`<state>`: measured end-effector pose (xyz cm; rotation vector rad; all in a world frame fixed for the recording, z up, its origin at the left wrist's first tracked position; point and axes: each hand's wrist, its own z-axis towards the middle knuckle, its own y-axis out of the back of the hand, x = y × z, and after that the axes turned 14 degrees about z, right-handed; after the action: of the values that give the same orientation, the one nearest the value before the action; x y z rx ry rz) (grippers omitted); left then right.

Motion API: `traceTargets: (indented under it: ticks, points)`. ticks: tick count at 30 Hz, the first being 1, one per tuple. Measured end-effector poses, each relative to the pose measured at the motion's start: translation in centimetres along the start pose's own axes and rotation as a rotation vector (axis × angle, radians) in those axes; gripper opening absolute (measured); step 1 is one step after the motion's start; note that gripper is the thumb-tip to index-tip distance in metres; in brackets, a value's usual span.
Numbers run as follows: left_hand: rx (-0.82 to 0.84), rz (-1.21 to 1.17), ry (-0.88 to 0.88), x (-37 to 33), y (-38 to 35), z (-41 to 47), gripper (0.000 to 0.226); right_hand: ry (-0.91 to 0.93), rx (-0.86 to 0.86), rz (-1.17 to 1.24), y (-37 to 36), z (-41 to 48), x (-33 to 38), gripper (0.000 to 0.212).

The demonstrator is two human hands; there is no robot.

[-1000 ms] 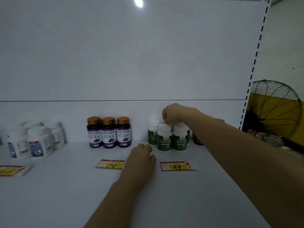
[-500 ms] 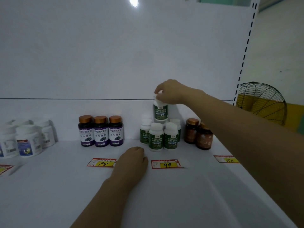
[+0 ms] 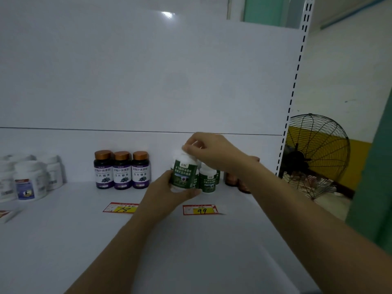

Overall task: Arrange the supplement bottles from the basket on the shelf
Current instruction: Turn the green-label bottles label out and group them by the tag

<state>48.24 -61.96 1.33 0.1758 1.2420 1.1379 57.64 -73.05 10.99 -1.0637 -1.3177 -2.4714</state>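
A white bottle with a green label [image 3: 185, 175] is held just above the white shelf [image 3: 63, 225], in front of the other green-label bottles [image 3: 210, 180]. My left hand [image 3: 167, 193] grips its lower body from the left and below. My right hand [image 3: 209, 152] pinches its white cap from above. Three purple-label bottles with copper caps [image 3: 122, 169] stand in a row to the left. Brown bottles [image 3: 231, 180] at the right are mostly hidden behind my right forearm. No basket is in view.
Several white bottles [image 3: 29, 183] stand at the far left. Price tags marked 78 [image 3: 121, 208] and 99 [image 3: 200, 210] lie on the shelf. The shelf's perforated upright [image 3: 297, 66] bounds the right side, with a black wire fan [image 3: 316, 155] beyond it.
My right hand lifted a green-label bottle out of the group and brought it down forward. My left hand rose from the shelf and took hold of the bottle's body.
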Motion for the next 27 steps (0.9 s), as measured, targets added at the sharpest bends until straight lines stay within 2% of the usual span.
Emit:
traceTargets:
  ticks: [5,9,17,21,27]
  points:
    - [0.054,0.053,0.025,0.1,-0.2,0.0,0.039,-0.038,-0.107,0.225,-2.3,-0.8,-4.0,0.037]
    - [0.087,0.093,0.053,0.1,-0.5,-0.3,0.041,-0.046,-0.115,0.399,-3.6,-1.2,-6.4,0.031]
    - [0.09,0.103,0.059,0.0,-0.5,-0.4,0.036,-0.035,-0.118,0.523,-4.1,-0.7,-6.7,0.021]
    - [0.072,0.079,0.046,0.2,-0.5,-0.3,0.039,-0.024,-0.119,0.553,-4.0,-0.7,-6.5,0.024]
    - [0.164,-0.113,-0.007,0.0,-0.3,-0.1,0.035,0.022,-0.127,0.628,-3.0,-1.0,-6.0,0.026]
